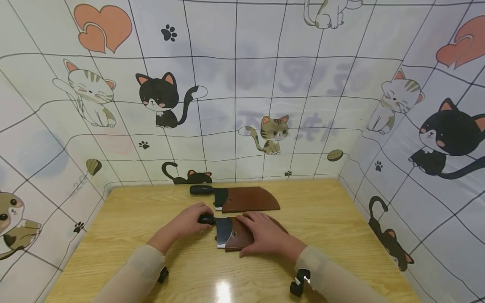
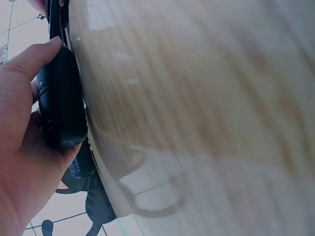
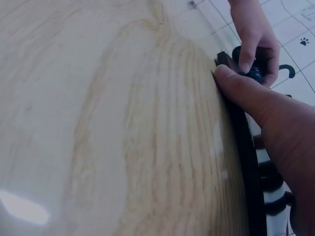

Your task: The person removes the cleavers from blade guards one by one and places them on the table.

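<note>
Two cleavers in brown leather sheaths lie one behind the other on the table in the head view. My left hand point(image 1: 189, 221) holds the black handle point(image 2: 63, 103) of the nearer cleaver point(image 1: 223, 230), with the thumb along it in the left wrist view. Over that cleaver's sheath point(image 1: 235, 240) is my right hand point(image 1: 267, 235), gripping it across its width, thumb at the near edge and fingers toward the far one. A strip of blade shows between handle and sheath. The far cleaver point(image 1: 201, 190) sits untouched in its sheath point(image 1: 251, 199), handle to the left.
The light wood table point(image 1: 322, 214) ends at a back wall point(image 1: 227, 126) covered in a cat-print sheet with a grid, which also lines both sides. Dark camera mounts point(image 1: 297, 284) hang under the wrists.
</note>
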### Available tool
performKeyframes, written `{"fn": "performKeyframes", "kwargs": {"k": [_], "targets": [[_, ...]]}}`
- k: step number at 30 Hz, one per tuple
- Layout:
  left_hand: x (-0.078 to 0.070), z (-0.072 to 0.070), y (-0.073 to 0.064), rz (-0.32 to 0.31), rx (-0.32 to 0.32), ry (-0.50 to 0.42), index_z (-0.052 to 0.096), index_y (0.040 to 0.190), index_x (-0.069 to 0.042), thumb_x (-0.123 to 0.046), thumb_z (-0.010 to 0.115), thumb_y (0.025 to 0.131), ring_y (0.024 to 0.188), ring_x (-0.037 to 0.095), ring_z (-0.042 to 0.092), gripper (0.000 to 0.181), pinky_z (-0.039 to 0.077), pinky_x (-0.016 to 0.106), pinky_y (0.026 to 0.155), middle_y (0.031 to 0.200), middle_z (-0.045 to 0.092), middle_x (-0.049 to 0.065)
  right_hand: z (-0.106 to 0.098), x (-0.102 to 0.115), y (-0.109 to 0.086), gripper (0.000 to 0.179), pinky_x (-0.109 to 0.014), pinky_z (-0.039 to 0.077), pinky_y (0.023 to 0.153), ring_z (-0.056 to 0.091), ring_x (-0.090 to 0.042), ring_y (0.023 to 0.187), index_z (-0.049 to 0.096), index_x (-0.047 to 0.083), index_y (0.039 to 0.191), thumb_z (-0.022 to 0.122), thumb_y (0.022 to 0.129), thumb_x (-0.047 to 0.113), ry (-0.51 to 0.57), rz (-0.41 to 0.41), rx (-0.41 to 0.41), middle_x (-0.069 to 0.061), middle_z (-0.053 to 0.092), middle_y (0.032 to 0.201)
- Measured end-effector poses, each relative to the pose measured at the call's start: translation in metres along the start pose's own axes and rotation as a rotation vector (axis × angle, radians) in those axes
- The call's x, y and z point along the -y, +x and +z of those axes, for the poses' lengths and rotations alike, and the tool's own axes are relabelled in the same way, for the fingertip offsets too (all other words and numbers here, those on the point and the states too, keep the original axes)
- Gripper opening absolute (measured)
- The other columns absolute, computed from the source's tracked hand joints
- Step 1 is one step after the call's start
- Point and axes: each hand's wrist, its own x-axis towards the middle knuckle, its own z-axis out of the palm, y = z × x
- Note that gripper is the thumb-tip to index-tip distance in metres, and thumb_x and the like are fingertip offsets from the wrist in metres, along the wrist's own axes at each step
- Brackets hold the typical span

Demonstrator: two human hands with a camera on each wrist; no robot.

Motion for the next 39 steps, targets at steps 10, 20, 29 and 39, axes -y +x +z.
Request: {"fn": "performKeyframes", "kwargs": {"k": [10, 20, 29, 39], "targets": [[0.0, 0.002, 0.003, -0.037, -0.004, -0.007, 0.074, 0.113, -0.019, -0.021, 0.092, 0.093, 0.103, 0.018, 0.063, 0.027, 0.056, 0.05, 0.097, 0.109, 0.064, -0.006, -0.003, 0.001, 0.003, 0.114, -0.047, 0.045, 0.118, 0.049, -0.019, 0.139, 0.043, 0.026, 0.17, 0.08, 0.08, 0.086, 0.037, -0.011, -0.01, 0.002, 0.051, 0.152], [0.007, -0.003, 0.003, 0.02, -0.046, -0.087, 0.071, 0.108, -0.03, -0.021, 0.088, 0.089, 0.096, 0.012, 0.063, 0.027, 0.054, 0.04, 0.09, 0.104, 0.067, -0.014, -0.012, 0.001, -0.001, 0.112, -0.047, 0.047, 0.115, 0.048, -0.017, 0.139, 0.044, 0.023, 0.171, 0.079, 0.083, 0.083, 0.035, -0.044, -0.07, 0.003, 0.051, 0.153], [0.005, -0.008, -0.002, 0.045, -0.109, -0.188, 0.073, 0.106, -0.036, -0.025, 0.091, 0.088, 0.091, 0.011, 0.067, 0.028, 0.055, 0.037, 0.085, 0.101, 0.071, -0.018, -0.03, 0.007, -0.008, 0.111, -0.051, 0.044, 0.119, 0.049, -0.022, 0.142, 0.046, 0.017, 0.17, 0.076, 0.086, 0.083, 0.025, -0.101, -0.124, -0.001, 0.052, 0.155], [-0.004, -0.015, -0.004, 0.032, -0.159, -0.267, 0.078, 0.108, -0.03, -0.026, 0.094, 0.086, 0.091, 0.013, 0.067, 0.027, 0.057, 0.036, 0.082, 0.103, 0.074, -0.013, -0.036, 0.014, -0.013, 0.128, -0.057, 0.026, 0.131, 0.042, -0.029, 0.151, 0.031, 0.021, 0.176, 0.081, 0.078, 0.087, -0.072, -0.08, -0.132, -0.004, 0.046, 0.163]]}}
